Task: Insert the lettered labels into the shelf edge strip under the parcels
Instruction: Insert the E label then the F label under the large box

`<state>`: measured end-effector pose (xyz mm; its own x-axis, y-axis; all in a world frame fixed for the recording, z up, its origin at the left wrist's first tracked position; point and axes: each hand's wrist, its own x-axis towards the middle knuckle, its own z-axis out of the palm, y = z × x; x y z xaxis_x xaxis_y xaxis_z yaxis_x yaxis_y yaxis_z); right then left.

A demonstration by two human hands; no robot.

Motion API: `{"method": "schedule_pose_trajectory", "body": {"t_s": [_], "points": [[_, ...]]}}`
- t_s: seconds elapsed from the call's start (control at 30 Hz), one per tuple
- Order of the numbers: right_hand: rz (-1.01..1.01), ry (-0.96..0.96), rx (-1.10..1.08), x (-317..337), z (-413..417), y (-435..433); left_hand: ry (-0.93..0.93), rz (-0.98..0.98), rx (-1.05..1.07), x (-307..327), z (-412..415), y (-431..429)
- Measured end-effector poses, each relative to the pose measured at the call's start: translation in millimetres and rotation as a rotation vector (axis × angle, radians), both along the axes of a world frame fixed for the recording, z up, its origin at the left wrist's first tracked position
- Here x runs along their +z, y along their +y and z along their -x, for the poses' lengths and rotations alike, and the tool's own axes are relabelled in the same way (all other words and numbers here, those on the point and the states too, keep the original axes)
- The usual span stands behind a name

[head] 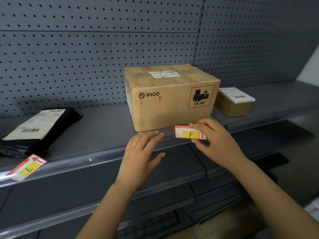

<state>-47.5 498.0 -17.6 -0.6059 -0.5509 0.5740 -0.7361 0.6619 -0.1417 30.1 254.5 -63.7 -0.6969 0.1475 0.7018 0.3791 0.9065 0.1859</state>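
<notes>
My right hand (217,140) pinches a red-and-white label with a yellow patch marked F (188,133), held flat against the shelf edge strip (96,158) just below the brown PICO cardboard box (170,96). My left hand (140,153) hovers open to the left of that label, its fingertips at the shelf's front edge. A second label marked E (27,167) sits tilted in the strip at the far left, under a black mailer bag (38,129).
A small cardboard box with a white sticker (234,101) stands to the right of the PICO box. Grey pegboard (96,54) forms the back wall. Lower grey shelves (172,190) run below, with dark items on the bottom one.
</notes>
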Motion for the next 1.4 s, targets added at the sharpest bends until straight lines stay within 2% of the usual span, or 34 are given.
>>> {"method": "schedule_pose_trajectory", "body": {"t_s": [0.57, 0.73, 0.9, 1.17, 1.4], "points": [[0.071, -0.008, 0.064, -24, 70, 0, -0.089, -0.051, -0.008, -11, 77, 16], [0.112, 0.006, 0.136, -28, 81, 9, 0.027, 0.095, 0.048, -22, 67, 27], [0.127, -0.016, 0.241, -35, 89, 19, 0.067, 0.125, 0.189, -42, 60, 39], [0.085, -0.039, 0.356, -41, 97, 21, 0.079, 0.182, 0.227, -57, 67, 36], [0.019, 0.018, 0.381, -33, 103, 19, 0.21, 0.259, 0.224, -65, 70, 33]]}}
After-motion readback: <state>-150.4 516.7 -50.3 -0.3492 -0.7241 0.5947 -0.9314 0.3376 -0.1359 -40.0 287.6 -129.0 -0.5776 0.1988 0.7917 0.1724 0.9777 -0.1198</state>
